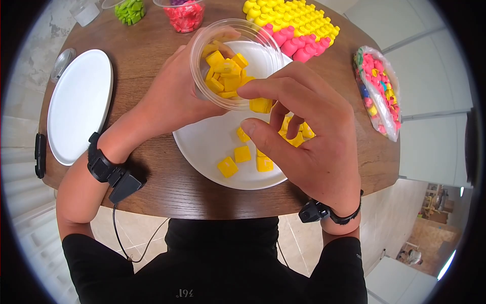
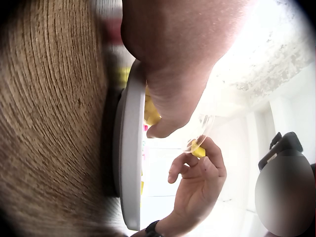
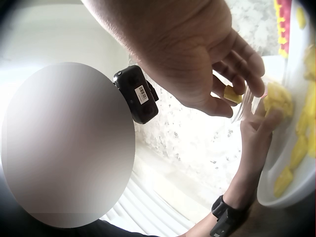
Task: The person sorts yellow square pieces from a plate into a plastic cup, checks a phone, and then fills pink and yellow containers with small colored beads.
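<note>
My left hand (image 1: pixel 174 83) grips a clear plastic cup (image 1: pixel 198 76), tilted and partly filled with yellow square tiles (image 1: pixel 232 81). At the cup's rim, my right hand (image 1: pixel 316 129) holds a single yellow tile (image 1: pixel 260 105) by its curled fingers, the thumb apart from it. The left wrist view shows this tile (image 2: pixel 198 151) right by the rim. Beneath both hands lies a round white plate (image 1: pixel 202 164) with loose yellow tiles (image 1: pixel 242 153) on it, several partly hidden by my right hand.
An oval-looking white plate (image 1: pixel 80 109) lies at the left. Tubs of green pieces (image 1: pixel 130 11) and red pieces (image 1: pixel 185 17) stand at the back. Yellow and pink bottle-shaped pieces (image 1: pixel 298 25) sit at the back right; a clear bag of coloured pieces (image 1: pixel 378 91) lies at the right edge.
</note>
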Demonstrator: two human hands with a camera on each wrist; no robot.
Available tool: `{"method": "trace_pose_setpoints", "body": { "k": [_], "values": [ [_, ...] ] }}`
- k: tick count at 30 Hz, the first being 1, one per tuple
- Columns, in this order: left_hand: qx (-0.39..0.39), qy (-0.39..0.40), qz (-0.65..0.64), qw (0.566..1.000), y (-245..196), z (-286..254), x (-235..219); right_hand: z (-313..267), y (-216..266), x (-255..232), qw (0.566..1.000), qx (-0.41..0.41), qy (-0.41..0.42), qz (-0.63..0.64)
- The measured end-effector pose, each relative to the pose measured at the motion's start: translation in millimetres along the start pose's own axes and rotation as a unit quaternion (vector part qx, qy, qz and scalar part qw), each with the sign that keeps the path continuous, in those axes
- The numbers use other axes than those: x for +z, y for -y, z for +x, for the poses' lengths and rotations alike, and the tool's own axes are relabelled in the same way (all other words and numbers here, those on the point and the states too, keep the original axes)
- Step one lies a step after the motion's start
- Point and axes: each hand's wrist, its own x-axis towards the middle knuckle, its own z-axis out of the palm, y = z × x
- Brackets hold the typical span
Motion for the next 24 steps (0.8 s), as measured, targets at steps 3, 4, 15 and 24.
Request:
{"method": "trace_pose_setpoints", "body": {
  "k": [3,4,15,24],
  "values": [
    [-0.002,0.000,-0.004,1.000,0.0,-0.2,0.0,-0.3,-0.2,0.0,1.000,-0.001,0.001,0.001],
    [-0.002,0.001,-0.004,1.000,0.1,-0.2,0.0,-0.3,-0.3,-0.1,1.000,0.000,0.002,0.002],
    [0.006,-0.004,0.003,1.000,0.7,0.1,0.1,0.2,-0.5,-0.3,1.000,0.000,0.004,0.001],
    [0.013,0.000,0.013,1.000,-0.8,0.8,-0.7,-0.4,-0.5,0.3,1.000,0.006,0.004,0.005]
  ]
}}
